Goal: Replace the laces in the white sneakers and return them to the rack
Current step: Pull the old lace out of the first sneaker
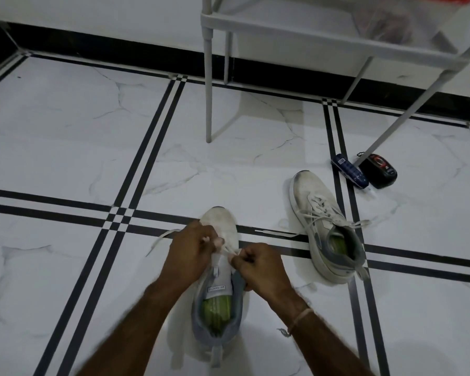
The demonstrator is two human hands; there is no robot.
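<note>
Fingers of left hand [190,248] and right hand [261,264] pinch lace [162,236] over near sneaker [220,221]; tongue label [216,288] unreadable.

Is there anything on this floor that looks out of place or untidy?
Yes. The second sneaker on the right sits with its laces loose and trailing, and its toe looks grey and scuffed. A blue packet and a black case lie on the floor by the rack leg.
</note>
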